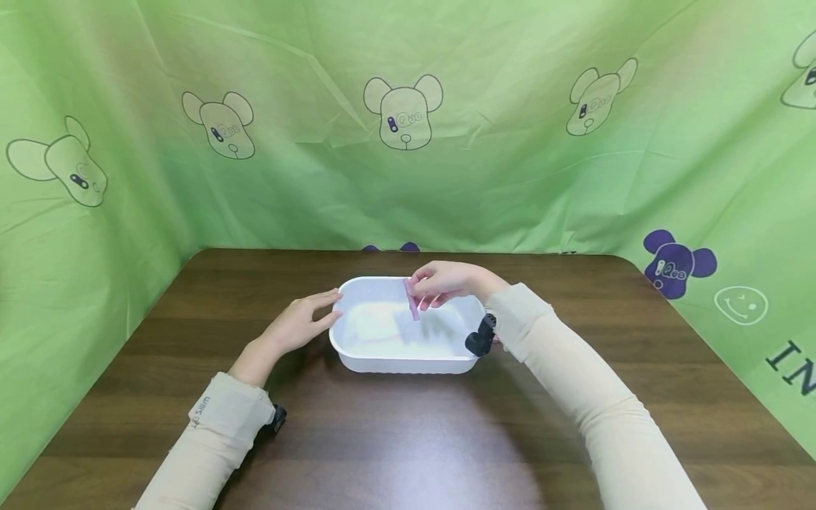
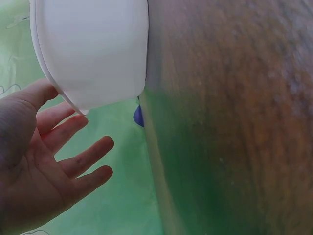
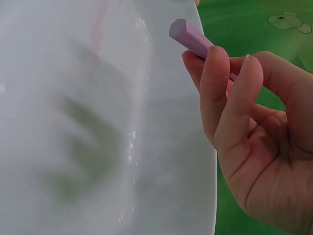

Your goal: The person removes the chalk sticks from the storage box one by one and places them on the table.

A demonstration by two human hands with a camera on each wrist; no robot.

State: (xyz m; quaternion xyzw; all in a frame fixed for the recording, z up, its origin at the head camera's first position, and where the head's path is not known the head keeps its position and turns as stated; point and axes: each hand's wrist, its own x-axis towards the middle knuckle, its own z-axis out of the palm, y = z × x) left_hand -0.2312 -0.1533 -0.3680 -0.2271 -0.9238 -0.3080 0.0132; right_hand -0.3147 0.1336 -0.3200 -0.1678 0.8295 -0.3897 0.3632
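A white oval-ended basin (image 1: 408, 365) stands on the table. At its left end my left hand (image 1: 299, 322) touches the rim with thumb and fingertips, the fingers spread and fairly straight. The left wrist view shows the thumb of this left hand (image 2: 44, 156) at the rim of the basin (image 2: 98, 54), two fingers hanging free. Over the basin's right half my right hand (image 1: 443, 280) pinches a slim pink-purple stick (image 1: 411, 301). Seen from the right wrist, the stick (image 3: 188, 36) has a faceted, hexagonal end, and the fingers of the right hand (image 3: 259, 142) hide its other part.
The basin's inside is glossy, with bright specks and a blurred reflection. Brown wooden tabletop (image 1: 357, 439) surrounds it. A green curtain (image 1: 306, 191) with bear-head prints hangs behind the table and at its sides. A small black wrist camera (image 1: 481, 336) overlaps the basin's right end.
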